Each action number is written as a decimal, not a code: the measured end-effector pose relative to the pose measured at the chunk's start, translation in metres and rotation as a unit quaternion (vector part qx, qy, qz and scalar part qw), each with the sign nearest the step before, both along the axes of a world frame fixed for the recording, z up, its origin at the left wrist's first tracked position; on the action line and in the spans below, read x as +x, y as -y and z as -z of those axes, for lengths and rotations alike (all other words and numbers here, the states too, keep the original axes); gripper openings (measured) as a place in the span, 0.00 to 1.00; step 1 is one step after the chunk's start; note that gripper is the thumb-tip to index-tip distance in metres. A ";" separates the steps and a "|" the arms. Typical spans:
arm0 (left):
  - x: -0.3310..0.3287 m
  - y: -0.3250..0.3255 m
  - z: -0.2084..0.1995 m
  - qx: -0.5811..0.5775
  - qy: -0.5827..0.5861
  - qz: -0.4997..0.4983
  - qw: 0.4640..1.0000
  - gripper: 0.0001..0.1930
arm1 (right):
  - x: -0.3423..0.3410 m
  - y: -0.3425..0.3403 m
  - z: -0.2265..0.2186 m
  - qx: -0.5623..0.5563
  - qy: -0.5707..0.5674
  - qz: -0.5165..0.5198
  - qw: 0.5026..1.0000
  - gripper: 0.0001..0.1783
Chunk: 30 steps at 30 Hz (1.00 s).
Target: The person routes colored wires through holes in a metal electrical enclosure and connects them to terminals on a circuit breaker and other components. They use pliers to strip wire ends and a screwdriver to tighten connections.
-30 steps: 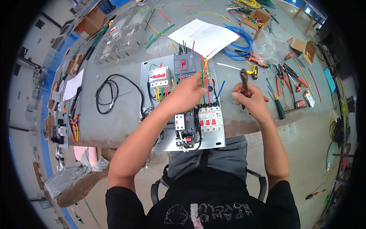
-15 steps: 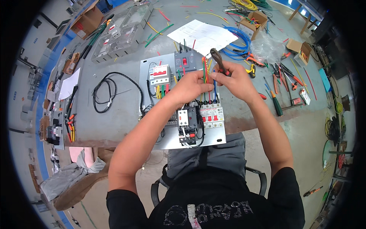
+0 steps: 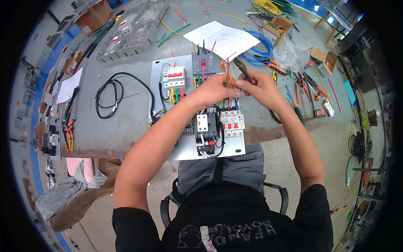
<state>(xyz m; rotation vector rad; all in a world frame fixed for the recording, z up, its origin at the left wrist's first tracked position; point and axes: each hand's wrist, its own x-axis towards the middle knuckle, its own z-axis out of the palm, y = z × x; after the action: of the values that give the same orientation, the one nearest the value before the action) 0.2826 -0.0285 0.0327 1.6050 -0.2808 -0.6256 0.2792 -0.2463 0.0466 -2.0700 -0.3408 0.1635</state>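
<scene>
A metal mounting plate (image 3: pixel 230 150) lies at the bench's front edge, with electrical parts on it. Coloured wires (image 3: pixel 228 82) rise from the row of small circuit breakers (image 3: pixel 232 126) at its right. My left hand (image 3: pixel 213 90) is closed with its fingertips around these wires; which ones it pinches is partly hidden. Close beside it, my right hand (image 3: pixel 263 89) is closed around a dark brown tool (image 3: pixel 242 67) that points up and away; its kind is unclear. The fingertips of both hands nearly meet at the wires. A contactor (image 3: pixel 203 123) sits below my left wrist.
A larger grey breaker (image 3: pixel 203 64) and a white breaker (image 3: pixel 175 75) are on the plate's far part. Beyond lie a paper sheet (image 3: pixel 220 38) and a blue wire coil (image 3: pixel 262 49). Hand tools (image 3: pixel 308 88) lie to the right, a black cable (image 3: pixel 110 94) to the left.
The whole view has shifted slightly, so the bench appears further left. My right hand has tipped the tool a little, and its fingertips are closer to my left hand.
</scene>
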 end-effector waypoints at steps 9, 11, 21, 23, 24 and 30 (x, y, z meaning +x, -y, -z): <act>0.007 0.002 0.017 -0.028 -0.016 0.002 0.999 0.08 | 0.010 -0.013 -0.014 -0.025 0.012 -0.016 0.999 0.20; 0.008 0.001 0.021 -0.006 0.011 0.013 1.000 0.07 | 0.008 0.010 -0.011 0.032 -0.042 -0.019 0.998 0.19; 0.004 -0.003 0.020 -0.015 0.008 0.011 1.000 0.11 | -0.013 0.041 -0.011 -0.389 0.216 -0.053 0.894 0.22; 0.004 -0.002 0.021 -0.008 0.016 0.012 1.000 0.11 | -0.012 0.037 -0.008 -0.391 0.256 -0.038 0.883 0.23; 0.004 -0.001 0.021 -0.008 0.018 0.013 1.000 0.11 | -0.010 0.036 -0.002 -0.380 0.293 -0.024 0.877 0.23; 0.005 -0.002 0.025 -0.016 0.020 0.007 1.000 0.12 | -0.008 0.023 -0.002 -0.363 0.351 0.000 0.863 0.25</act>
<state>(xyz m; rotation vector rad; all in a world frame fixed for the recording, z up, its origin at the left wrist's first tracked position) 0.2880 -0.0267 0.0078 1.5871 -0.3306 -0.5966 0.2711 -0.2696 0.0486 -2.8342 -0.8162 -0.5720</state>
